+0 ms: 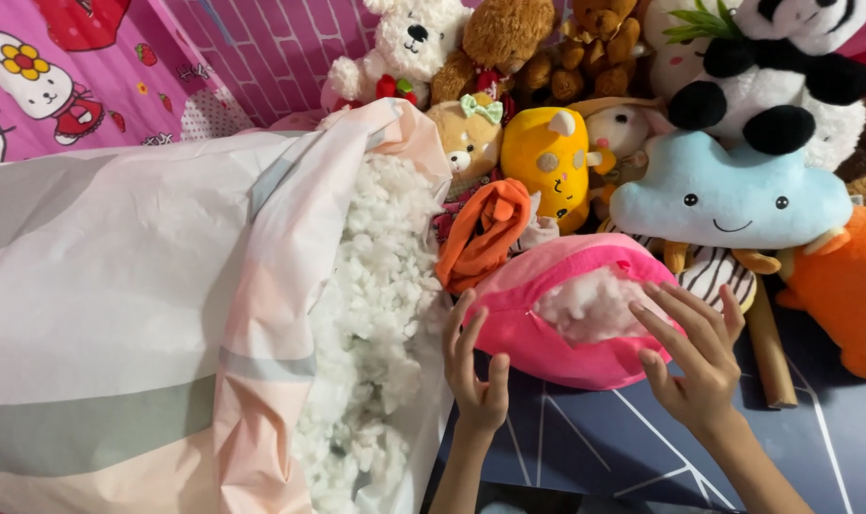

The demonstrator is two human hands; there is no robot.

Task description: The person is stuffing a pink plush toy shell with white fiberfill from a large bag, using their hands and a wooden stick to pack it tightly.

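Note:
A pink plush cushion lies in front of me with an open seam that shows white stuffing inside. My left hand rests with spread fingers against the cushion's left edge. My right hand has its fingers spread on the cushion's right side, beside the opening. Neither hand grips anything. To the left, a large pastel fabric bag lies open on its side, full of loose white fibre filling that spills toward my left hand.
Many soft toys crowd the back: a white bear, a brown bear, a yellow toy, a blue cloud cushion, a panda, an orange plush. A dark blue mat covers the floor. A cardboard tube lies at right.

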